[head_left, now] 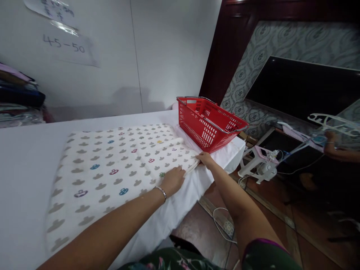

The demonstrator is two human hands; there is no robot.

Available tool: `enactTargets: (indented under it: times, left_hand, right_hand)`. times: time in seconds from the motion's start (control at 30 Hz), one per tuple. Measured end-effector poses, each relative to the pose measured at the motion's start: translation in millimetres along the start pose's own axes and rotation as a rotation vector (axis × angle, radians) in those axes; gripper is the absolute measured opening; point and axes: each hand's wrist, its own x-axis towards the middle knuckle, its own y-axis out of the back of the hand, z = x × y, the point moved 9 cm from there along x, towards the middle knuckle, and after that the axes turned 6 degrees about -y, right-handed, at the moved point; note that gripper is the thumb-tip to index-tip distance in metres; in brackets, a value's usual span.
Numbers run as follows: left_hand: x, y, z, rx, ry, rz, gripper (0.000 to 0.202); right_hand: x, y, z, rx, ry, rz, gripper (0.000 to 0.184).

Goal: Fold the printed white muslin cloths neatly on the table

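Note:
A white cloth [107, 165] printed with grey mushroom shapes and a few coloured ones lies spread flat on the white-covered table. Its right part is folded over into layers. My left hand [173, 180], with a silver bracelet at the wrist, is closed on the near edge of the folded part, its fingertips partly hidden. A little farther right, my right hand [206, 159] pinches the layered corner between thumb and fingers. Just beyond that hand stands a red plastic shopping basket [197, 127] with metal handles; its inside shows only in part.
Stacked folded fabrics [19, 97] sit at the table's far left. A white wall with handwritten paper [67, 47] rises behind. Right of the table are a white stool [257, 161] with a small device, a cable [215, 221] on the floor, and another person's arm [339, 152].

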Motion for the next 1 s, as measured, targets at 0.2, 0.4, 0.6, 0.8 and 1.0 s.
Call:
enactTargets:
  times: [0.2,0.4,0.6,0.8,1.0]
  left_hand:
    - [-15,-5.8,0,0.003,-0.04,-0.006,0.03]
    - [-113,7.6,-32,0.014,0.027,0.05,0.031]
    - [-266,44.6,-90,0.0,0.4,0.17,0.028]
    - [-378,61.0,-117,0.108,0.78,0.356,0.031]
    - [-357,57.2,-105,-0.014,0.805,0.465,0.036]
  right_hand:
    - [1,2,6,0.036,-0.031,0.006,0.013]
    - [1,-2,16,0.008,0.001,-0.087,0.013]
    - [21,4,39,0.138,-0.057,-0.067,0.018]
    - [25,9,43,0.131,-0.034,-0.023,0.014]
    - [20,9,41,0.098,-0.007,0.008,0.015]
